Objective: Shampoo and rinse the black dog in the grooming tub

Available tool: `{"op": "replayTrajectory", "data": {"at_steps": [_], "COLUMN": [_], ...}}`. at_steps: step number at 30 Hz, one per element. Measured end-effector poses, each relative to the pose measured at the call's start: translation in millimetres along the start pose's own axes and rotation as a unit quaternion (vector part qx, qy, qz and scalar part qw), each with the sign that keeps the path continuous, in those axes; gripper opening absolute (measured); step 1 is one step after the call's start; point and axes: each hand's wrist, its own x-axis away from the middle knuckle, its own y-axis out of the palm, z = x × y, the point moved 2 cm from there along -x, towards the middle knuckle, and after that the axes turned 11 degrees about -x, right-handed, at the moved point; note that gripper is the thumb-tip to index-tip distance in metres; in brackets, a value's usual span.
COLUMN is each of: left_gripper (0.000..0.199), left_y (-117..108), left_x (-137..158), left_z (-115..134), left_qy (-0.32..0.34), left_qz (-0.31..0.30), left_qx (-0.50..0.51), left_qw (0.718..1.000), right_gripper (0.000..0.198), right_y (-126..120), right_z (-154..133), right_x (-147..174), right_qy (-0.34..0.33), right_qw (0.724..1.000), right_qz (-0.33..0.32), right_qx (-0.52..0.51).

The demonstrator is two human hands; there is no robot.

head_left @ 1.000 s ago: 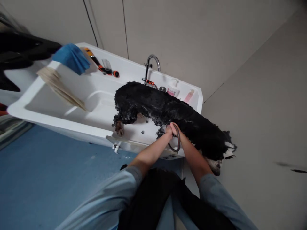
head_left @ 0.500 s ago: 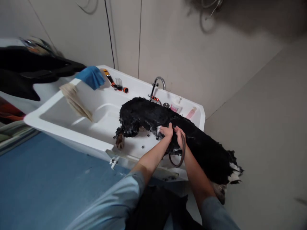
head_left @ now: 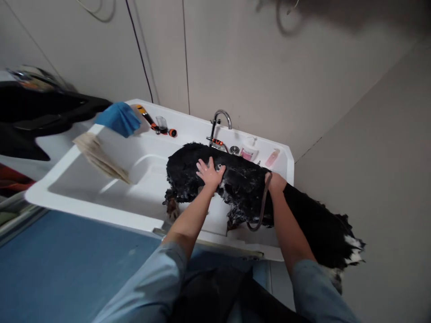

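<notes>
A black, wet dog [head_left: 245, 179] with foam in its coat stands in a white tub [head_left: 101, 205]; a brown paw [head_left: 172, 208] shows at the left. My left hand [head_left: 210, 174] lies on the dog's flank, fingers spread. Farther along the back, my right hand [head_left: 278, 182] is closed against the fur with a looped brown cord [head_left: 261, 211] at its thumb side. Its fingertips are hidden. The cord hangs down beside the dog's body. White fur [head_left: 353, 251] shows at the dog's far right end, beyond the tub's edge.
A curved metal faucet [head_left: 220, 117] rises from the back ledge. On that ledge are an orange-and-black sprayer [head_left: 158, 129], a pink packet [head_left: 248, 154] and a pink bottle [head_left: 272, 157]. Blue [head_left: 119, 119] and beige [head_left: 101, 157] cloths drape over the left rim.
My hands, close together before, are now apart. The left has moved left and spread on the flank; the right has moved right along the back with the cord. The view has shifted slightly.
</notes>
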Motion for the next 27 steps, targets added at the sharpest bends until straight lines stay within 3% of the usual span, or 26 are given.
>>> {"op": "replayTrajectory", "data": {"at_steps": [2, 6, 8, 12, 15, 18, 20, 22, 24, 27], "left_gripper": [0.095, 0.095, 0.089, 0.076, 0.071, 0.066, 0.067, 0.071, 0.077, 0.088], "left_y": [10, 38, 42, 21, -4, -21, -20, -7, 15, 58], "left_x": [6, 33, 30, -10, -46, -67, -66, -49, -14, 59], "left_z": [-21, -77, -115, -183, -202, -185, -156, -119, -82, -32], "left_qy": [0.005, 0.093, 0.079, -0.024, -0.049, 0.001, 0.045, 0.069, 0.078, 0.088], "left_qz": [-0.008, -0.04, -0.041, 0.003, 0.043, 0.045, 0.017, -0.017, -0.054, -0.129], "left_qx": [0.044, 0.122, 0.139, 0.142, 0.149, 0.132, 0.106, 0.091, 0.103, 0.164], "left_qw": [0.999, 0.987, 0.986, 0.99, 0.987, 0.99, 0.993, 0.993, 0.99, 0.974], "right_gripper": [0.038, 0.037, 0.041, 0.042, 0.049, 0.053, 0.053, 0.056, 0.058, 0.057], "right_y": [15, 55, 72, 109, 142, 160, 151, 123, 81, 28], "right_z": [-38, -143, -191, -269, -298, -273, -222, -148, -69, 17], "right_x": [1, 6, 11, 42, 83, 112, 112, 99, 81, 64], "right_qy": [-0.042, -0.129, -0.162, -0.27, -0.401, -0.469, -0.446, -0.372, -0.245, -0.037], "right_qw": [0.999, 0.992, 0.987, 0.962, 0.913, 0.875, 0.888, 0.926, 0.969, 0.988], "right_qz": [-0.006, -0.006, -0.011, -0.029, -0.065, -0.1, -0.095, -0.055, 0.026, 0.148], "right_qx": [0.023, 0.004, -0.01, -0.029, -0.04, -0.059, -0.06, -0.045, -0.017, 0.016]}}
